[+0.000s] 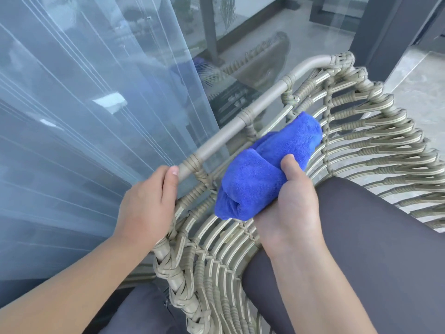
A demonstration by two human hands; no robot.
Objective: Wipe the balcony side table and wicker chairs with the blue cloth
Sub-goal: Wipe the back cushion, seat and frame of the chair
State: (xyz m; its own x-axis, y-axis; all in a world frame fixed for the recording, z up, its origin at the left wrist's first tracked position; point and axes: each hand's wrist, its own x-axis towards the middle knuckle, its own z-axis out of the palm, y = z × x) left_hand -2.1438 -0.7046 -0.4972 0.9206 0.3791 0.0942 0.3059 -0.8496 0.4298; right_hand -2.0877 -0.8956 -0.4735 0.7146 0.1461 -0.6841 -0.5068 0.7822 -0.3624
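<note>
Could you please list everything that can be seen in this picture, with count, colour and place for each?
Woven wicker chair: one, beige-olive strands, centre and right, seen from above.
Smooth tubular chair rail: one, beige, running diagonally along the chair's upper edge.
Folded blue microfibre cloth: one, bright blue, centre, against the wicker inside the chair.
Dark grey seat cushion: one, lower right, inside the chair.
Sheer white curtain: one, pale blue-white, left half.
Glass pane: one, top centre, reflecting the chair.
Dark grey post: one, upper right.
Pale tiled floor: right edge.
Left hand: one, gripping the chair's rim at lower left.
Right hand: one, holding the cloth.
</note>
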